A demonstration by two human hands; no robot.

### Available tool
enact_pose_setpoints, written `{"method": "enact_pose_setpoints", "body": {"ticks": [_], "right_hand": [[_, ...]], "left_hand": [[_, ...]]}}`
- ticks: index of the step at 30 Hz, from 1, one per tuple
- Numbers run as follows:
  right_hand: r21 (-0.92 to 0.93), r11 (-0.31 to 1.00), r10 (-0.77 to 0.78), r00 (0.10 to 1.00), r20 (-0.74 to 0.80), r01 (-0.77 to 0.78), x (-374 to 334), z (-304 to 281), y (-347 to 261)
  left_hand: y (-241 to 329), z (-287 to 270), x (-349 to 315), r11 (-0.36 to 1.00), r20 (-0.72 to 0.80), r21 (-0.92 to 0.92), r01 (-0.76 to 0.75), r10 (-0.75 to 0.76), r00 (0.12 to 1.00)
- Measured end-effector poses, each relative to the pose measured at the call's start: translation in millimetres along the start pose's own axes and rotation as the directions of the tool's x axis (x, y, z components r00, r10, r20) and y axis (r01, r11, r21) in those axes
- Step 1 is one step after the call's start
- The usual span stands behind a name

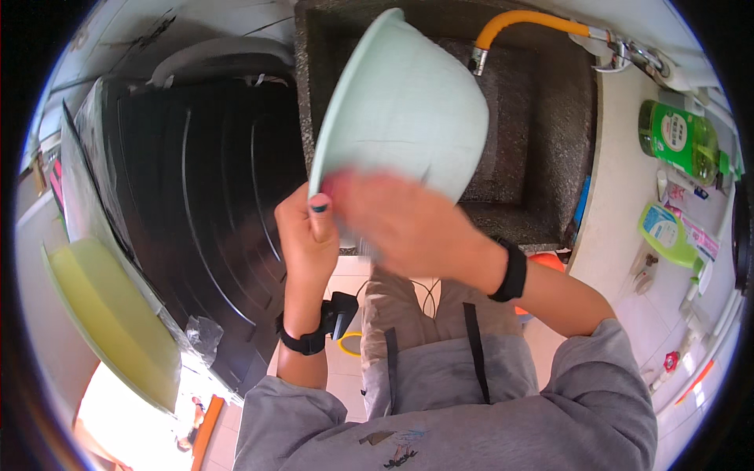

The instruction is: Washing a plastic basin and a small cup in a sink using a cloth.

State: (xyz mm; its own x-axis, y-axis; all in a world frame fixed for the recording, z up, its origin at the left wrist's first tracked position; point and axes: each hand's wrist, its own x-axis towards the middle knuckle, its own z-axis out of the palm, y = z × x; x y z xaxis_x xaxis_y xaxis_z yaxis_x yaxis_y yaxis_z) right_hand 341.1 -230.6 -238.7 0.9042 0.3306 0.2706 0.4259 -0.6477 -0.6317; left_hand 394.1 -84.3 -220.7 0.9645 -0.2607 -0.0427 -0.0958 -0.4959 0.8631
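A pale mint-green plastic basin [408,102] is tilted on its side over the dark stone sink [577,141], its outer wall facing right. My left hand [308,239] grips the basin's rim at the near end, thumb up against the edge. My right hand [408,220] is smeared by motion and lies across the basin's lower outer wall, close to the left hand. Under its blurred fingers shows a small pinkish-red thing [339,185], pressed against the basin near the rim; its kind cannot be made out.
An orange hose tap [534,20] arches over the sink from the right wall. Green bottles [679,141] and tubes stand on the right ledge. To the left lies a ridged black surface [212,173], with a yellow-green basin [118,314] beside it. Below the sink an orange-red object [547,261] partly shows.
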Motion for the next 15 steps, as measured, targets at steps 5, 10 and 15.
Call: {"method": "enact_pose_setpoints", "body": {"ticks": [5,10,15], "right_hand": [[-0.348,0.937,-0.04,0.999,-0.008,0.034,-3.2,-18.5,42.2],[0.248,0.92,0.39,0.777,-0.493,-0.304,25.0,-26.8,99.2],[-0.236,0.966,-0.149,0.972,-0.183,0.104,-21.2,5.1,43.6]], "left_hand": [[-1.8,-1.9,14.9,0.985,0.023,0.046,0.167,-0.168,0.986],[11.7,2.4,39.0,0.931,-0.07,0.105,0.349,-0.343,0.937],[3.0,-11.3,48.6,0.936,-0.04,0.194,0.294,-0.292,0.956]]}}
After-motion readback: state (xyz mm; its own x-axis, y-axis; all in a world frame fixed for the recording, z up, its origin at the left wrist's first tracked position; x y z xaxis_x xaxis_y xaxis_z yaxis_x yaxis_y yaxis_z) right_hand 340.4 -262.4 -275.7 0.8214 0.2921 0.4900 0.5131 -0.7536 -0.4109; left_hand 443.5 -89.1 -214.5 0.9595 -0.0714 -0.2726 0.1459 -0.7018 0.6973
